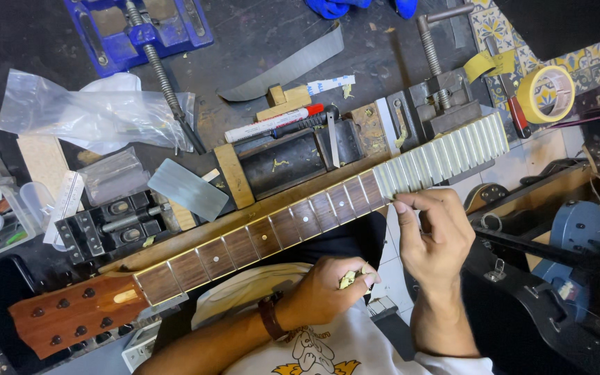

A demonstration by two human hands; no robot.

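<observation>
A guitar neck [265,236] lies slanted across the workbench, with its brown headstock [71,312] at the lower left. Pale masking tape strips [446,153] cover the upper fretboard; the lower frets are bare dark wood. My right hand [435,236] pinches at the edge of the taped part, fingertips on the fretboard's near side. My left hand [324,295], with a watch on its wrist, rests over my lap just below the neck and is closed on a small wad of yellowish tape [348,279].
On the bench behind the neck are a blue vise [140,28], a grey metal vise [439,90], a red-capped marker [272,123], a metal plate [187,187] and plastic bags [85,111]. A masking tape roll [546,94] sits at the right. A black case [543,292] lies lower right.
</observation>
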